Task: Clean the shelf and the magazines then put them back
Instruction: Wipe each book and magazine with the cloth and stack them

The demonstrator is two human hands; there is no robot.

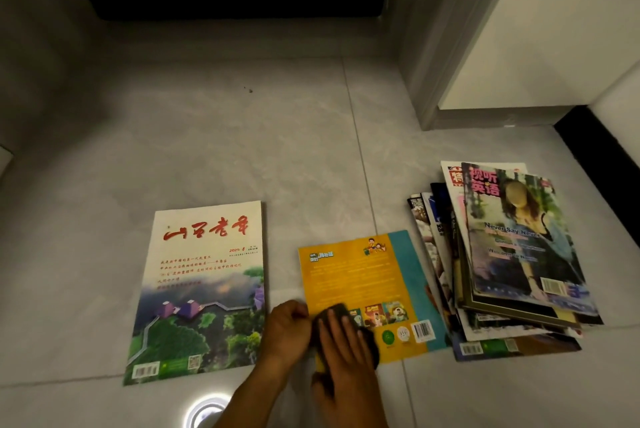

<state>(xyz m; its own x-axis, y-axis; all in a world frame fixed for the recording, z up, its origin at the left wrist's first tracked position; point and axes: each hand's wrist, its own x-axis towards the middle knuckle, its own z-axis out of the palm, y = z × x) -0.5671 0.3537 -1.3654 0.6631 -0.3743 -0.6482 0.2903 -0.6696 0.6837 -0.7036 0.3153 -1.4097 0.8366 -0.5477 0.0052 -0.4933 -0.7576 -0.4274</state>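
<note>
A yellow magazine with a teal spine strip [360, 275] lies flat on the grey tiled floor in front of me. My right hand [341, 351] presses a dark cloth [341, 311] onto its lower left corner with straight fingers. My left hand [285, 330] holds the magazine's left edge, fingers curled at it. To the left lies a white magazine with red calligraphy and a green landscape [204, 289]. On the right sits a loose pile of several magazines [512, 254], topped by one showing a person in blue.
The grey tiled floor [225, 150] stretches ahead to a wall with a black skirting strip [235, 4]. A grey door frame and white panel [485, 29] stand at the right. A ceiling light's reflection [206, 410] glares on the floor near me.
</note>
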